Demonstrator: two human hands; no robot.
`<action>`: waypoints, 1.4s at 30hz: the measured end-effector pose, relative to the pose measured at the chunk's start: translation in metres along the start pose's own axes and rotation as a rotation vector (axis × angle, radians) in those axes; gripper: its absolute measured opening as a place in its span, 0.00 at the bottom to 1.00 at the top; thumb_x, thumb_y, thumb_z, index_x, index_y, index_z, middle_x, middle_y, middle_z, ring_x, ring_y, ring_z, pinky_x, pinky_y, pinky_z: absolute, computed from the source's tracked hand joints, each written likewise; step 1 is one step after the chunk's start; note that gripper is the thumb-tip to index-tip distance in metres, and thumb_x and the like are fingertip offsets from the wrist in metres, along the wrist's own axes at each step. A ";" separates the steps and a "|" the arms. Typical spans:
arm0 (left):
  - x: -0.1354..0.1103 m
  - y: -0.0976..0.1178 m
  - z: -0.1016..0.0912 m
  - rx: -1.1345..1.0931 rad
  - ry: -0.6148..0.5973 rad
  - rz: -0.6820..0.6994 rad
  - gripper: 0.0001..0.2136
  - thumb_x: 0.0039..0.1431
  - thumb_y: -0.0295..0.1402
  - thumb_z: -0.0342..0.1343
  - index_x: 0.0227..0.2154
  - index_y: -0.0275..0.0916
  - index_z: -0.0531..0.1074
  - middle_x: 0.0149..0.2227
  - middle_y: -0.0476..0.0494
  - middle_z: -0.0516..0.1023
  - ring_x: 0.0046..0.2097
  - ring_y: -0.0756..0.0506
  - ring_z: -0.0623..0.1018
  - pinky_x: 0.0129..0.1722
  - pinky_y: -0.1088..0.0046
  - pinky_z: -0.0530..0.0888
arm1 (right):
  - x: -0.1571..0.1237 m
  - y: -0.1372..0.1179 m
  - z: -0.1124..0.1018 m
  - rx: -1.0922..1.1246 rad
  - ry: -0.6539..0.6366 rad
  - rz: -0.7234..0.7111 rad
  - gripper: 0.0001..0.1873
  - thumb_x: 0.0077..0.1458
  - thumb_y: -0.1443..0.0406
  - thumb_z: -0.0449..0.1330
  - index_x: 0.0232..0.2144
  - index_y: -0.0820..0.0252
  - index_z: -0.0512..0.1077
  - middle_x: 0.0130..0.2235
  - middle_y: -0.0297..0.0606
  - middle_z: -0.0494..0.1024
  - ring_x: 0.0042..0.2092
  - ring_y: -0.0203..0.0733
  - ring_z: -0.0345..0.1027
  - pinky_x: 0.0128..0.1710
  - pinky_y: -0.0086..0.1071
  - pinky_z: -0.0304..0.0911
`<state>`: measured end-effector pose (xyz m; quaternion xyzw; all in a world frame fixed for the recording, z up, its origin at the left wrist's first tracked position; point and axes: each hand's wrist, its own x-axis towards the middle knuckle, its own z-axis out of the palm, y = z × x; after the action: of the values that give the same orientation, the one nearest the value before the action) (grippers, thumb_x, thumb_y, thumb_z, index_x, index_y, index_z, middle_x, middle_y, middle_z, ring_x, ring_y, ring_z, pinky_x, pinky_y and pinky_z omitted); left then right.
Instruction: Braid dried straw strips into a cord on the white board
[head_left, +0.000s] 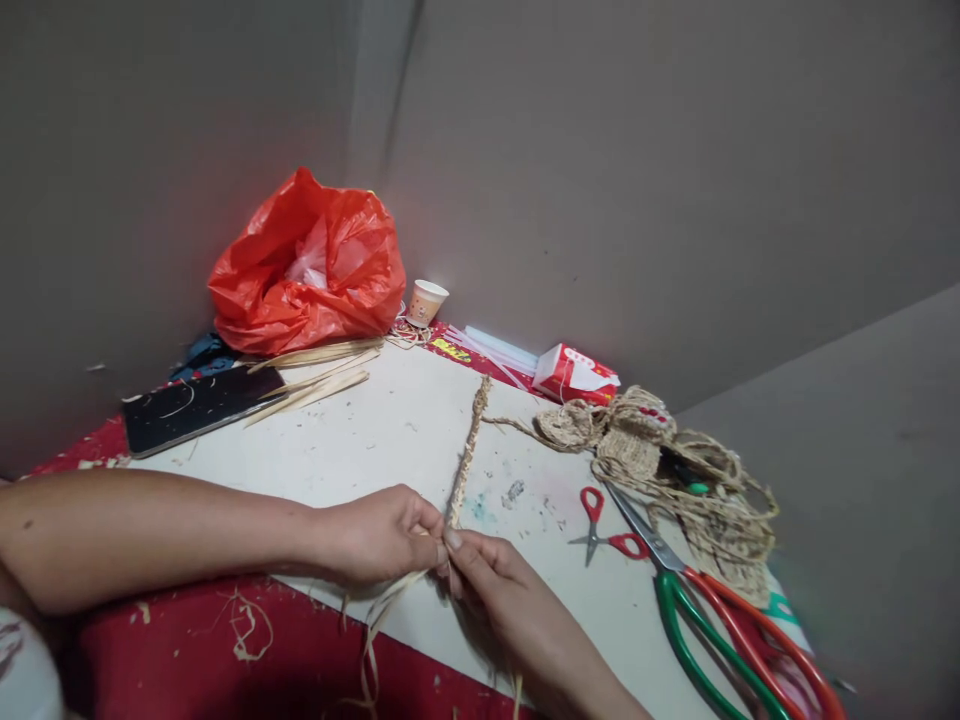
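Head view showed a slim straw braid (469,455) on a white board (540,620), its near end between the person's two hands and the rest running straight out beyond the fingertips, its tip short of the board's far edge. Left hand (382,535) and right hand (502,580) met over the board's near edge, thumbs and fingers pinching that end together; the fingers beneath were partly hidden. Loose strands (386,605) hung from below the left hand across the near edge onto red cloth (187,650). By the board's far left corner lay a phone (199,408) and flat straw strips (322,390), near a red plastic bag (307,310). Toward the right edge were small scissors (592,538), big scissors (670,560) and a heap of twine (634,450).
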<state>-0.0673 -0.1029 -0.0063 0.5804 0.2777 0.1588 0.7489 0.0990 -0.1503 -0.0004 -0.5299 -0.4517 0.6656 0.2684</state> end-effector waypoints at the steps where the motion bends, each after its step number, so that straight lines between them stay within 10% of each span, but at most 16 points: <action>1: 0.000 0.000 0.000 0.001 -0.002 -0.008 0.06 0.52 0.29 0.50 0.23 0.34 0.68 0.23 0.51 0.70 0.27 0.53 0.67 0.32 0.78 0.65 | 0.000 -0.001 -0.001 0.032 -0.014 0.017 0.25 0.53 0.48 0.56 0.18 0.60 0.59 0.17 0.25 0.54 0.19 0.29 0.41 0.18 0.25 0.39; 14: -0.022 0.040 -0.003 1.018 0.060 0.057 0.10 0.55 0.28 0.44 0.23 0.38 0.69 0.19 0.52 0.66 0.21 0.53 0.62 0.23 0.78 0.58 | 0.000 0.014 0.019 0.170 0.212 -0.003 0.22 0.49 0.51 0.60 0.17 0.62 0.65 0.11 0.21 0.51 0.15 0.26 0.36 0.16 0.26 0.31; 24: -0.036 0.003 0.021 1.801 0.025 0.507 0.11 0.53 0.23 0.47 0.39 0.29 0.70 0.29 0.40 0.73 0.25 0.45 0.72 0.18 0.72 0.60 | -0.003 0.016 0.037 0.366 0.247 -0.056 0.21 0.49 0.55 0.63 0.16 0.60 0.59 0.16 0.25 0.55 0.20 0.28 0.41 0.18 0.25 0.41; 32: -0.061 0.042 0.023 1.316 -0.376 0.350 0.12 0.46 0.25 0.53 0.11 0.39 0.60 0.11 0.53 0.61 0.14 0.54 0.56 0.15 0.74 0.57 | -0.006 0.012 0.034 0.404 0.220 0.026 0.18 0.48 0.54 0.63 0.23 0.63 0.67 0.15 0.24 0.57 0.18 0.26 0.42 0.17 0.23 0.38; 37: -0.035 0.056 0.006 0.703 0.359 0.212 0.09 0.54 0.29 0.47 0.36 0.38 0.69 0.32 0.47 0.75 0.30 0.51 0.70 0.32 0.76 0.66 | -0.008 0.009 0.029 0.398 0.175 -0.016 0.19 0.49 0.52 0.62 0.23 0.61 0.65 0.14 0.22 0.55 0.16 0.26 0.40 0.16 0.23 0.36; 42: -0.005 0.022 -0.002 0.093 -0.023 -0.222 0.08 0.53 0.32 0.44 0.29 0.36 0.66 0.19 0.53 0.64 0.20 0.54 0.61 0.22 0.78 0.60 | -0.008 0.010 0.021 0.221 0.119 -0.009 0.17 0.55 0.53 0.57 0.25 0.60 0.64 0.15 0.21 0.54 0.16 0.27 0.39 0.16 0.24 0.38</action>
<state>-0.0708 -0.0982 0.0159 0.5821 0.3388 0.0553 0.7371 0.0827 -0.1677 -0.0054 -0.5338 -0.3611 0.6775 0.3546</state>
